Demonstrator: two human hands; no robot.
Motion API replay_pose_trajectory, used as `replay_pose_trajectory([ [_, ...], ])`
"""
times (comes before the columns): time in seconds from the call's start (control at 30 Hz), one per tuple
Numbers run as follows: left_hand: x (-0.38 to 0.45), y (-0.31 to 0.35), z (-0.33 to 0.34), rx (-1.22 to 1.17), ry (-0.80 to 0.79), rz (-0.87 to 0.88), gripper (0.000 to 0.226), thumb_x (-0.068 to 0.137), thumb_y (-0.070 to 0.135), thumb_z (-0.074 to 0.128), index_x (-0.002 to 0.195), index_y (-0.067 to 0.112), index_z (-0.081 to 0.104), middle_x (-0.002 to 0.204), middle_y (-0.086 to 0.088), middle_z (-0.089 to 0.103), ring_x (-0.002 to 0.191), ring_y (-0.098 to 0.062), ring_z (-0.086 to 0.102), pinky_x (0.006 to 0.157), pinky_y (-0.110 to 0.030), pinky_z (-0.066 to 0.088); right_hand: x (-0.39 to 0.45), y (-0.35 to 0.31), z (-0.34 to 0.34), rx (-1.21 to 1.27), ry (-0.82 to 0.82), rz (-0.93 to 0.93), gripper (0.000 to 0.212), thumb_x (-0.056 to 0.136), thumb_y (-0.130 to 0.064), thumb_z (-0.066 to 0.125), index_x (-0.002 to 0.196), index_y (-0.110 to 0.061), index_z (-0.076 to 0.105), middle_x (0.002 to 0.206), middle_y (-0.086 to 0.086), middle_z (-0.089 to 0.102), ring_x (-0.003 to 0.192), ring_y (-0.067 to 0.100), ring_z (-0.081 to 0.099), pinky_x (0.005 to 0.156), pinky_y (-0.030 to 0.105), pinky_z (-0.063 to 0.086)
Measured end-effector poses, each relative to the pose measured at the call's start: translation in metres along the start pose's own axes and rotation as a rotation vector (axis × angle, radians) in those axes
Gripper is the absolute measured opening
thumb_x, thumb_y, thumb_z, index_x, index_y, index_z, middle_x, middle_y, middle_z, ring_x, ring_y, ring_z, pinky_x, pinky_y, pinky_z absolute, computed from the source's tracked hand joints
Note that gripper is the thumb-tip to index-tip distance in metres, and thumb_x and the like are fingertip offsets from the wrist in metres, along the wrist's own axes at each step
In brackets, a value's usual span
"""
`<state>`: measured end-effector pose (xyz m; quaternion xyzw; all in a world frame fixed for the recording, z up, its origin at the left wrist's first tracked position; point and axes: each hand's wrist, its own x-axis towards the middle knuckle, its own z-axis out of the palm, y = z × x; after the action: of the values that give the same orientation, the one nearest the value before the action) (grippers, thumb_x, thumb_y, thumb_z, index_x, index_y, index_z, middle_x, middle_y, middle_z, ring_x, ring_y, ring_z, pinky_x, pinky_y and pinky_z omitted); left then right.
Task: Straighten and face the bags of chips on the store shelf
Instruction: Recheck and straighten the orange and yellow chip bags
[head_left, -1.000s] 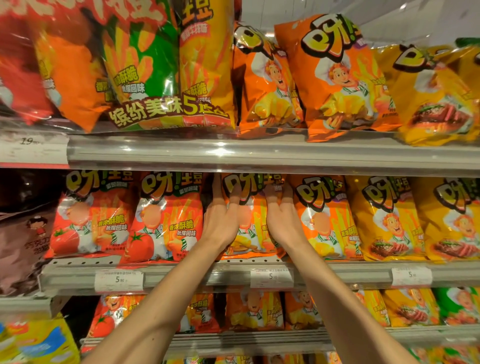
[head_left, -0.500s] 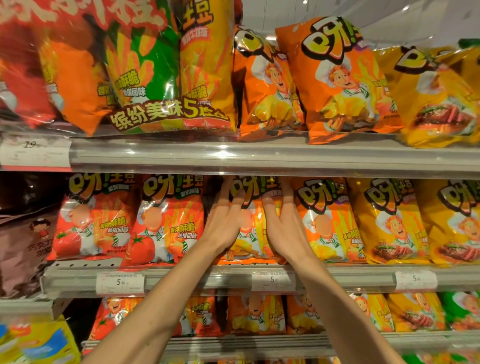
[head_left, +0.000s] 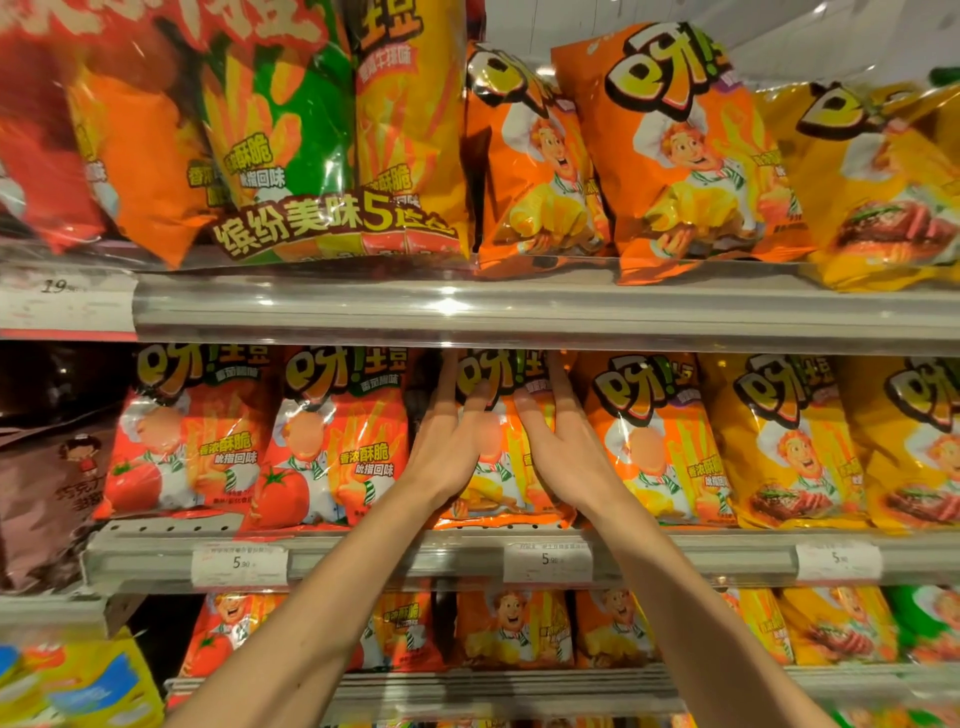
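Can't see much of the orange bag (head_left: 496, 483), mostly covered by the left hand (head_left: 447, 452) and right hand (head_left: 566, 457). Fingers (head_left: 448, 374) tucked under the upper shelf lip (head_left: 519, 317). Price tag (head_left: 548, 561) too tiny to read. Brown bag (head_left: 47, 499) chopped by the left edge. Bottom row (head_left: 511, 629) blurry.

The orange chip bag (head_left: 498, 467) I'm facing is standing upright on the middle shelf (head_left: 415, 558), between red and orange neighbours.

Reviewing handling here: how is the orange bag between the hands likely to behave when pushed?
The orange bag looks puffed and glossy, so probably light, yielding and slippery under the left hand and right hand. Standing upright on the shelf edge, it may tip.
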<state>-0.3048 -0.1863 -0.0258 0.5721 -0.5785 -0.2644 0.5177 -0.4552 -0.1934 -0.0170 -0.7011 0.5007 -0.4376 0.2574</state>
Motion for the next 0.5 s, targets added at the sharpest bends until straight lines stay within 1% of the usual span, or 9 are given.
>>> replay_pose_trajectory([
  [0.07,0.001,0.0,-0.001,0.016,-0.008,-0.007,0.061,0.104,0.055,0.034,0.156,0.046,0.004,0.157,-0.006,0.041,0.141,-0.028,0.042,0.1,-0.024,0.029,0.0,0.0,0.0,0.009,0.002,-0.001,0.067,0.098,-0.06,0.037,0.154,-0.045,0.005,0.159,0.001,0.031,0.144,0.026,0.032,0.106,0.03,0.028],
  [0.13,0.001,0.002,-0.002,0.025,-0.004,0.009,0.063,0.102,0.058,0.033,0.156,0.046,0.004,0.153,-0.009,0.046,0.133,-0.03,0.05,0.097,-0.027,0.036,0.0,-0.001,0.002,0.013,0.034,-0.002,0.065,0.098,-0.059,0.038,0.154,-0.044,0.008,0.157,0.003,0.033,0.142,0.027,0.034,0.106,0.032,0.03],
  [0.23,-0.005,0.007,-0.002,0.063,0.005,0.035,0.074,0.088,0.057,0.034,0.157,0.041,0.011,0.145,-0.011,0.052,0.129,-0.034,0.051,0.091,-0.03,0.036,-0.003,-0.002,0.0,-0.009,0.072,-0.012,0.065,0.097,-0.059,0.039,0.154,-0.042,0.012,0.156,0.004,0.034,0.141,0.028,0.035,0.109,0.035,0.031],
  [0.3,-0.007,0.008,-0.001,0.081,0.016,0.043,0.076,0.083,0.054,0.034,0.155,0.042,0.013,0.138,-0.012,0.056,0.125,-0.036,0.053,0.09,-0.035,0.04,-0.003,-0.002,-0.001,-0.018,0.069,-0.006,0.065,0.097,-0.058,0.04,0.154,-0.041,0.013,0.156,0.006,0.034,0.141,0.027,0.035,0.108,0.035,0.03],
  [0.37,-0.005,0.007,0.0,0.099,0.026,0.056,0.074,0.085,0.057,0.033,0.155,0.045,0.011,0.138,-0.014,0.055,0.124,-0.037,0.054,0.092,-0.038,0.043,-0.005,-0.003,-0.003,-0.02,0.07,-0.007,0.065,0.098,-0.057,0.039,0.154,-0.042,0.012,0.157,0.006,0.033,0.141,0.027,0.034,0.107,0.034,0.03],
  [0.4,-0.004,0.006,0.001,0.109,0.034,0.055,0.071,0.089,0.058,0.034,0.155,0.045,0.011,0.138,-0.015,0.055,0.123,-0.038,0.054,0.092,-0.038,0.044,-0.007,-0.004,-0.003,-0.021,0.073,-0.011,0.063,0.098,-0.056,0.038,0.154,-0.042,0.013,0.158,0.006,0.031,0.142,0.027,0.032,0.109,0.035,0.029],
  [0.47,-0.003,0.007,0.001,0.122,0.064,0.073,0.06,0.101,0.054,0.034,0.156,0.042,0.015,0.144,-0.014,0.05,0.126,-0.037,0.052,0.089,-0.031,0.039,-0.01,-0.007,-0.002,-0.049,0.059,-0.026,0.054,0.102,-0.049,0.036,0.153,-0.038,0.021,0.16,0.005,0.027,0.144,0.027,0.027,0.113,0.039,0.028],
  [0.5,-0.003,0.007,0.001,0.141,0.073,0.086,0.055,0.104,0.05,0.033,0.156,0.039,0.019,0.147,-0.011,0.048,0.127,-0.034,0.051,0.088,-0.028,0.036,-0.012,-0.008,-0.002,-0.089,0.032,-0.017,0.049,0.104,-0.043,0.034,0.151,-0.03,0.029,0.159,0.008,0.029,0.144,0.03,0.027,0.112,0.04,0.029],
])
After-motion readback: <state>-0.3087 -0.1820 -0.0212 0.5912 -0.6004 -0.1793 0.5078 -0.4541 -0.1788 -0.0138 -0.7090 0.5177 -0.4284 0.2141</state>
